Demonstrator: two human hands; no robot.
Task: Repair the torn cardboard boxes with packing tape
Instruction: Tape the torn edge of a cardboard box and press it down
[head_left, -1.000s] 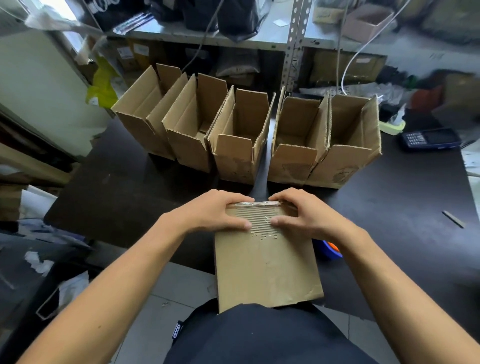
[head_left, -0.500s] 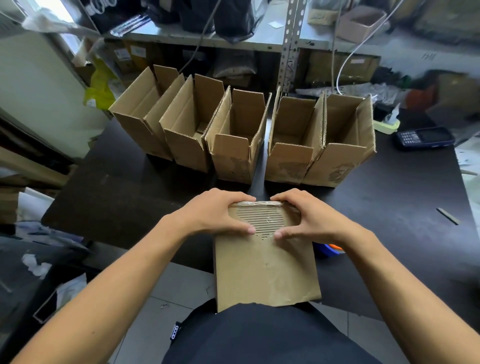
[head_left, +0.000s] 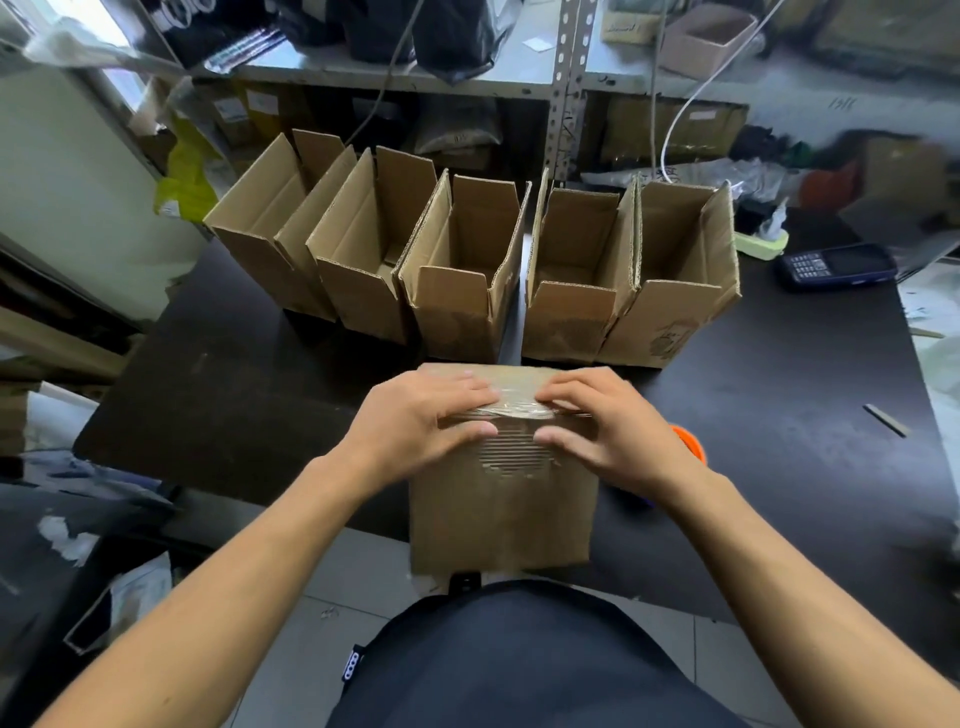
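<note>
Pressing clear packing tape (head_left: 511, 408) over a torn top edge, a person works on a cardboard box (head_left: 501, 499) that stands at the near edge of a dark table (head_left: 234, 395) and overhangs it toward the person's lap. The box's long axis runs from the near edge toward the far one, and its ripped patch of bare corrugation faces up, just below the tape. The left hand (head_left: 421, 423) lies across the box's left top corner with fingers nearly straight on the tape and thumb below it. The right hand (head_left: 605, 426) mirrors it on the right, fingers bent over the edge and thumb on the torn patch; neither hand pinches anything.

An orange-and-blue object (head_left: 691, 449), partly hidden by the right wrist, lies on the table just right of the box. Just beyond the box, five open boxes (head_left: 467, 270) stand upright in a row across the middle of the table, flaps raised and sides touching, but for a narrow gap after the third. What shows of their insides holds nothing; the depths stay in shadow. A dark handset (head_left: 836, 266) rests near the far right corner, beside a pale green item (head_left: 761, 241). A thin strip (head_left: 885, 420) lies toward the right edge. Metal shelving (head_left: 566, 78) with bags, cables and cartons rises behind the far edge.
</note>
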